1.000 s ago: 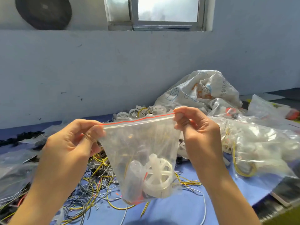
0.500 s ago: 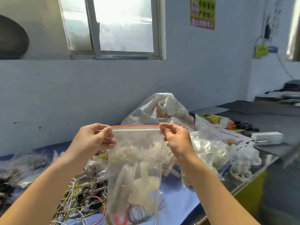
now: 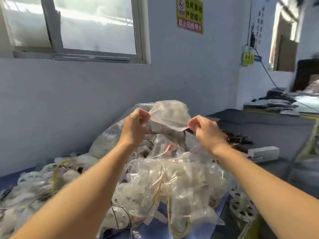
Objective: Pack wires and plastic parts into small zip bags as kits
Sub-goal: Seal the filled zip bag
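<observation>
Two hands are raised above the pile of packed bags (image 3: 172,178), and between them is the zip bag (image 3: 170,120), held in the air clear of the pile. The left hand (image 3: 135,128) has its fingers curled and pinches the bag's red-striped mouth at the end over the pile's far left side. The right hand (image 3: 205,132) pinches the other end of the same strip, a little lower, over the pile's far right side. The strip runs taut and slanted from one pinch to the other. The bag's clear body shows only as a pale blur rising behind the strip, and what it holds cannot be made out.

The pile itself is a heap of clear bags with red zip lines, stuffed with pale plastic parts and thin wires. It sits on the blue tabletop (image 3: 155,228), which shows bare at the pile's near edge. Loose yellow wires (image 3: 55,171) loop among scattered white parts to the left of the pile. Spoked white plastic wheels (image 3: 241,207) lie just beside the pile's right edge. A white sack (image 3: 105,142) leans behind the pile, toward its left. A white box (image 3: 264,151) lies well to the right of the pile. On the wall high above the pile are a window (image 3: 93,26) and, further right, a yellow sign (image 3: 189,14)
</observation>
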The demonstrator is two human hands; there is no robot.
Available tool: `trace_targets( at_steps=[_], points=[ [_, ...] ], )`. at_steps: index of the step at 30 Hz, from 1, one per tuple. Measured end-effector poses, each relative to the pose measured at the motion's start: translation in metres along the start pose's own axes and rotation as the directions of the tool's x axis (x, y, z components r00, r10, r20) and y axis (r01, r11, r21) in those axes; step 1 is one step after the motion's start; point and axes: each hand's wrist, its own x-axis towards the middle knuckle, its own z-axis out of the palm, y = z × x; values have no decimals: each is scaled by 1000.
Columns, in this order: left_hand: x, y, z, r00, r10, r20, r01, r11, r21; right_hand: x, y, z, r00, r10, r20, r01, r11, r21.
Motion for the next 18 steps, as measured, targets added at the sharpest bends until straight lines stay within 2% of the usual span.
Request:
trace_targets(
  at_steps=[3, 5, 6, 12, 18],
  points=[
    [-50, -62, 52, 955, 14, 295, -79, 974, 210, -45, 67, 24, 956, 86, 279, 8, 947, -321],
    [-73, -87, 73, 892, 24, 452, -204, 913, 354, -68, 91, 36, 911, 142, 387, 38, 906, -422],
    [-78, -92, 77, 874, 16, 486, -239, 884, 401, -74, 96, 38, 907, 138, 398, 52, 901, -431],
    [-75, -83, 58, 800, -52, 598, -311, 816, 488, -78, 72, 43, 895, 76, 440, 177, 844, -506],
    [-86, -55, -9, 801, -52, 597, -326, 798, 506, -91, -17, 76, 926, -99, 365, 227, 918, -325]
  ],
)
